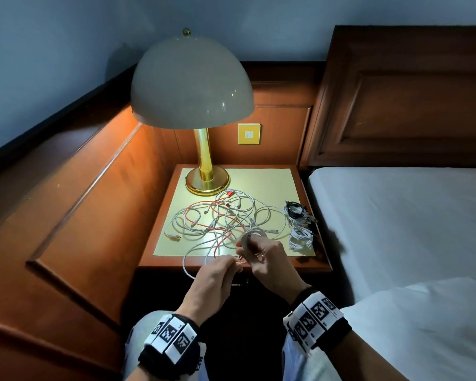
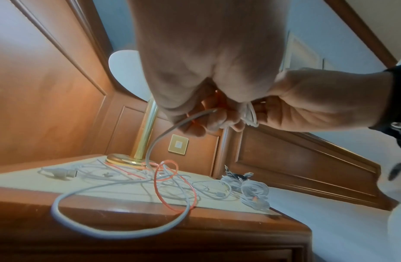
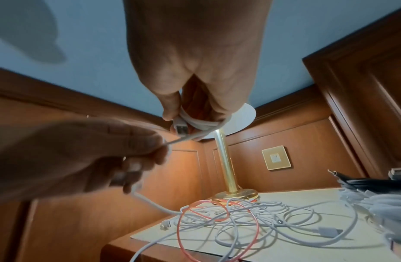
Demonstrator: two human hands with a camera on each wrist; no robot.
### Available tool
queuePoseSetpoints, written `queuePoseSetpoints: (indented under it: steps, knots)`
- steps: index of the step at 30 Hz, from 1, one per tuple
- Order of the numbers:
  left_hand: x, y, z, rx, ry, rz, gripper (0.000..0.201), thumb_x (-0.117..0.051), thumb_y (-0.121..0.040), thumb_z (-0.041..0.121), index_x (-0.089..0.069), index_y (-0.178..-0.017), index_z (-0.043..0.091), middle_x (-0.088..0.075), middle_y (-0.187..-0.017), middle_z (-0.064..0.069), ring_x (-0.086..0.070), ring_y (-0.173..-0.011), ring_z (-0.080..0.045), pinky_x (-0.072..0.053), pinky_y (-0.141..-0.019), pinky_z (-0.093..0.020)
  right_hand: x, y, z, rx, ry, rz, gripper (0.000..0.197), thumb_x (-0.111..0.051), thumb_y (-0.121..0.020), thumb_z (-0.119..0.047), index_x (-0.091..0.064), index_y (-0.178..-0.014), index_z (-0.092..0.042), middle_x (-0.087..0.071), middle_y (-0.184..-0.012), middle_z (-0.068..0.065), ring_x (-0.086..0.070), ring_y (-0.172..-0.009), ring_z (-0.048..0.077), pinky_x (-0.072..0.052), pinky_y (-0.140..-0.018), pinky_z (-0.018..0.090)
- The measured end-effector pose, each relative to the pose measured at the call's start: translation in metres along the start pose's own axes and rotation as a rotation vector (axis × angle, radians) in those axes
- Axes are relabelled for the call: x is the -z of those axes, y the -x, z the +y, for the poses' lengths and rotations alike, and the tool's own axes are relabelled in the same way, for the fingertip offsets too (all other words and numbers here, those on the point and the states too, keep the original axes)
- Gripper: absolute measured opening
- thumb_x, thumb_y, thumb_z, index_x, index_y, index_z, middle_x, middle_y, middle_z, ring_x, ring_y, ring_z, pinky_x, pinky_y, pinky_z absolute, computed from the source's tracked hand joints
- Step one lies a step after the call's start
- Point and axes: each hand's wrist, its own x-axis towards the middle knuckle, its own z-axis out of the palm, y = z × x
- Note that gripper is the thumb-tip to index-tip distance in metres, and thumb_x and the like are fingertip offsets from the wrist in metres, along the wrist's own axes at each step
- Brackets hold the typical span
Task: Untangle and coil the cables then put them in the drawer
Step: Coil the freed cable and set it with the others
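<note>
White cable (image 3: 202, 122) is sitting wound around my right hand (image 1: 270, 259) at centre frame, fingers curling through the coil. My left hand (image 1: 217, 276) is pinching its loose length. Tangled cables (image 1: 226, 215) are lying on the nightstand (image 1: 259, 177); coiled bundles (image 1: 300, 224) are resting at right.

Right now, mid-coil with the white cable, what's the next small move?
Probably one more wrap: the right hand holds a small white coil, and the left hand pinches the white cable, whose slack still loops off the nightstand edge.
</note>
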Motion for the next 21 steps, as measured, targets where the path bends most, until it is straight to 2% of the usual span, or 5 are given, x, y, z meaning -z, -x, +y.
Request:
queuePoseSetpoints:
  steps: [6, 9, 13, 17, 21]
  knots:
    - [0.017, -0.008, -0.013, -0.096, -0.151, 0.015, 0.028, -0.051, -0.102, 0.037, -0.066, -0.091, 0.017, -0.066, -0.085, 0.007, -0.055, -0.076, -0.015, -0.047, -0.070, -0.032, 0.008, 0.000, 0.005, -0.117, 0.075, -0.169, 0.015, -0.064, -0.096, -0.017, -0.057, -0.083, -0.012, -0.062, -0.081, 0.001, -0.058, -0.076, 0.018, -0.050, -0.071, 0.033]
    - [0.018, -0.010, -0.012, -0.140, -0.155, 0.033, 0.034, -0.048, -0.102, 0.043, -0.067, -0.092, 0.017, -0.067, -0.087, 0.009, -0.051, -0.079, -0.013, -0.042, -0.075, -0.021, 0.013, -0.003, 0.008, -0.201, 0.049, -0.298, 0.020, -0.065, -0.096, -0.021, -0.056, -0.080, -0.014, -0.057, -0.072, -0.006, -0.050, -0.068, 0.007, -0.041, -0.066, 0.023]
    - [0.017, -0.018, -0.007, -0.148, -0.131, 0.076, 0.034, -0.050, -0.101, 0.041, -0.067, -0.089, 0.015, -0.066, -0.086, 0.010, -0.044, -0.081, -0.007, -0.033, -0.077, -0.008, 0.009, -0.003, 0.016, -0.259, -0.049, -0.430, 0.013, -0.065, -0.094, -0.015, -0.064, -0.087, -0.003, -0.064, -0.081, 0.006, -0.057, -0.077, 0.008, -0.044, -0.074, 0.028]
    - [0.015, -0.018, -0.011, -0.123, -0.093, 0.078, 0.023, -0.060, -0.096, 0.035, -0.067, -0.088, 0.015, -0.066, -0.086, 0.011, -0.048, -0.081, -0.009, -0.034, -0.077, -0.006, 0.007, -0.001, 0.016, -0.316, -0.116, -0.418, 0.016, -0.062, -0.095, -0.014, -0.066, -0.086, -0.001, -0.066, -0.083, 0.016, -0.058, -0.076, 0.011, -0.044, -0.075, 0.028]
    - [0.011, -0.018, -0.012, -0.061, -0.033, 0.097, 0.023, -0.065, -0.092, 0.039, -0.068, -0.087, 0.016, -0.065, -0.086, 0.017, -0.051, -0.083, -0.008, -0.038, -0.077, -0.007, 0.002, 0.007, 0.017, -0.337, -0.137, -0.346, 0.021, -0.061, -0.096, -0.022, -0.066, -0.084, -0.004, -0.064, -0.074, -0.003, -0.056, -0.069, 0.008, -0.043, -0.070, 0.028]
